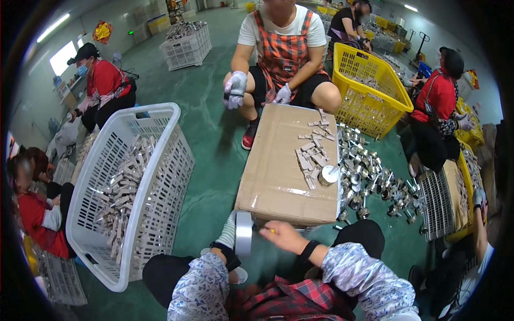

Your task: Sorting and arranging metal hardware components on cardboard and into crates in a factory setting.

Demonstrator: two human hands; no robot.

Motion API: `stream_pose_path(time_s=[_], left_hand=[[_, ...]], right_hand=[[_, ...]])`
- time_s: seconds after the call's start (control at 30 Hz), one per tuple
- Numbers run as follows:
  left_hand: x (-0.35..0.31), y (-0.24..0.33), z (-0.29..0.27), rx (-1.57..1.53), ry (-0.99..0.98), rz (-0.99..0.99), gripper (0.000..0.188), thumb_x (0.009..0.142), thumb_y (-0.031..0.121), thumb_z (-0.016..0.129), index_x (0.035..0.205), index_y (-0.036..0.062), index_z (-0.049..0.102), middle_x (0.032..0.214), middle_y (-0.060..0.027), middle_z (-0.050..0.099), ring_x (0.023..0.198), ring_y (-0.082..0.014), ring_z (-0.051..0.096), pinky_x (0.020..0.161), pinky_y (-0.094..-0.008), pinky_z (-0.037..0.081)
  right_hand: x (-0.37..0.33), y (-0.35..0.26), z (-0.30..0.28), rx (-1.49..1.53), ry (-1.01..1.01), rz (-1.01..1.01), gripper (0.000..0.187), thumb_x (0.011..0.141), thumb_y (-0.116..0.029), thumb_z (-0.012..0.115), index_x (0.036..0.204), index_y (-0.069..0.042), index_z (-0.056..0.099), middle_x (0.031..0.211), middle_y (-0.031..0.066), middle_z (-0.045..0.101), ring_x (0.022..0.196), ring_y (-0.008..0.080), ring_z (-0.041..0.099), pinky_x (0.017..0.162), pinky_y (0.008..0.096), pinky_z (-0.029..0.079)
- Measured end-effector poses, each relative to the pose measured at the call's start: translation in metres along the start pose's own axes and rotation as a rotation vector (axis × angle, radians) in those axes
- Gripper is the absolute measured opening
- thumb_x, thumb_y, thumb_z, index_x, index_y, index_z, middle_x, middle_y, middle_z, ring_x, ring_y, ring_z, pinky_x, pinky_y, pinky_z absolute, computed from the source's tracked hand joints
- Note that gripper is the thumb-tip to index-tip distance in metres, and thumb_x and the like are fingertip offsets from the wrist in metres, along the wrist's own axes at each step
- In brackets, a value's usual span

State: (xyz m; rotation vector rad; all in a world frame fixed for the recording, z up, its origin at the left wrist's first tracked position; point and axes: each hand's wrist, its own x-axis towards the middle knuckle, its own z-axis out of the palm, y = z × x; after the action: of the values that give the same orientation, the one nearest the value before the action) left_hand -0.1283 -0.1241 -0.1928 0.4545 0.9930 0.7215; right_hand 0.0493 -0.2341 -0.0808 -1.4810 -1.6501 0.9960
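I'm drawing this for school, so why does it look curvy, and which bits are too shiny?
In the head view, the wide lens blackens the corners and bends straight edges near the rim; also in the head view, the window and left ceiling light glow nearly white, and clear tape on the cardboard box shines.

Left hand [228,230] is kinda half lost behind that silver cylinder [243,234]. Yellow bit [272,231] in the right hand [287,238]? Too tiny to identify.
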Motion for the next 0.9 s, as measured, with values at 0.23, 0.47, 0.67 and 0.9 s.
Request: stream_pose_path(time_s=[0.23, 0.47, 0.67, 0.9], left_hand=[[-0.024, 0.011, 0.035, -0.012, -0.031, 0.108, 0.015, 0.084, 0.020, 0.061, 0.078, 0.0104, 0.051, 0.067, -0.0064, 0.048, 0.059, -0.0203, 0.051, 0.055, -0.0316, 0.048], [-0.020, 0.024, 0.028, -0.195, -0.046, -0.096, 0.016, 0.077, 0.019, 0.060, 0.072, 0.0096, 0.049, 0.060, -0.0039, 0.043, 0.052, -0.0184, 0.044, 0.048, -0.0304, 0.040], [-0.014, 0.029, 0.024, -0.190, -0.038, -0.185, 0.013, 0.077, 0.015, 0.059, 0.072, 0.0064, 0.049, 0.061, -0.0043, 0.045, 0.052, -0.0177, 0.044, 0.048, -0.0293, 0.040], [-0.022, 0.037, 0.029, -0.118, -0.137, -0.182, 0.012, 0.075, 0.013, 0.059, 0.076, 0.0046, 0.050, 0.062, -0.0053, 0.045, 0.052, -0.0192, 0.046, 0.047, -0.0296, 0.042]], right_hand=[[-0.002, 0.036, -0.083, -0.205, 0.031, 0.145, 0.033, 0.090, -0.034, 0.055, 0.088, -0.001, 0.063, 0.080, 0.0218, 0.062, 0.076, 0.0394, 0.060, 0.069, 0.0450, 0.047], [0.002, 0.048, -0.081, -0.548, 0.138, -0.020, 0.026, 0.087, -0.030, 0.058, 0.084, -0.004, 0.063, 0.083, 0.0158, 0.064, 0.074, 0.0351, 0.061, 0.068, 0.0431, 0.048], [0.026, 0.053, -0.077, -0.674, 0.085, -0.357, 0.019, 0.072, -0.020, 0.068, 0.081, -0.009, 0.055, 0.078, 0.0082, 0.054, 0.064, 0.0290, 0.056, 0.059, 0.0406, 0.046], [0.031, 0.054, -0.074, -0.759, 0.147, -0.349, 0.022, 0.068, -0.020, 0.070, 0.083, -0.012, 0.056, 0.078, 0.0059, 0.053, 0.064, 0.0264, 0.057, 0.059, 0.0390, 0.046]])
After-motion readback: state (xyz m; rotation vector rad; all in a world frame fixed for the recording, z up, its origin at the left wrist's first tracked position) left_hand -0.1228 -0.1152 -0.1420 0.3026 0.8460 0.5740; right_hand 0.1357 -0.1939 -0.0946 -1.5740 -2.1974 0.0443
